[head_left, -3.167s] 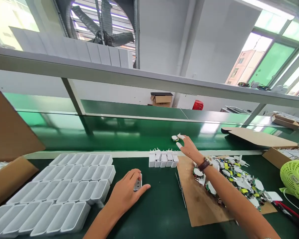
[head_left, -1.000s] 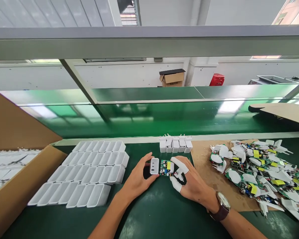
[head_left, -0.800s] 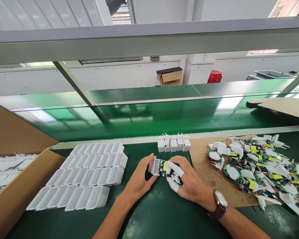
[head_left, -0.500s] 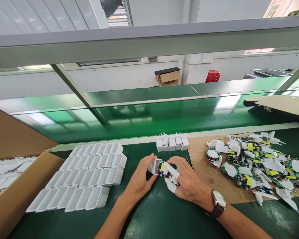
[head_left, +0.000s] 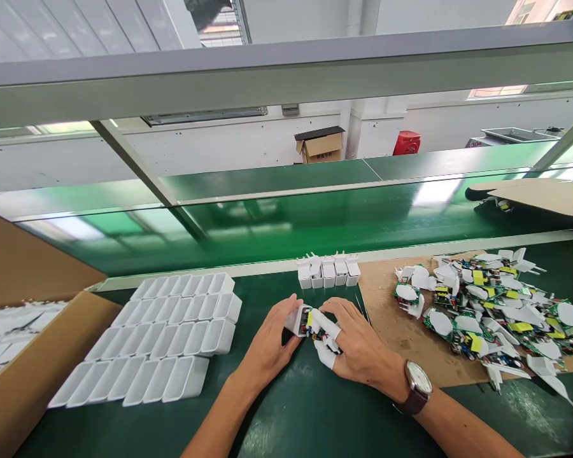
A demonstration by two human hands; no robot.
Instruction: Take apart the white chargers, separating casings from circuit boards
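My left hand [head_left: 270,337] grips a small white plastic housing [head_left: 295,321] between thumb and fingers, near the middle of the bench. My right hand [head_left: 356,337], with white covers on two fingertips and a watch on the wrist, pinches a circuit board [head_left: 310,322] with a yellow part and other small components. The board's left end meets the open end of the housing; how far it reaches inside is hidden. Beyond the hands stands a short row of white housings [head_left: 328,273] with prongs on top.
Rows of open white plastic cases [head_left: 165,340] lie on the green bench [head_left: 286,413] at left. Beside them is a cardboard box [head_left: 57,356] with white pieces. At right, a brown cardboard sheet [head_left: 386,331] bears a pile of circuit boards [head_left: 487,312]. A metal frame bar [head_left: 286,70] crosses above.
The white housing has turned slightly in my left hand against the board. Both hands stay at nearly the same place, and the view has shifted a little.
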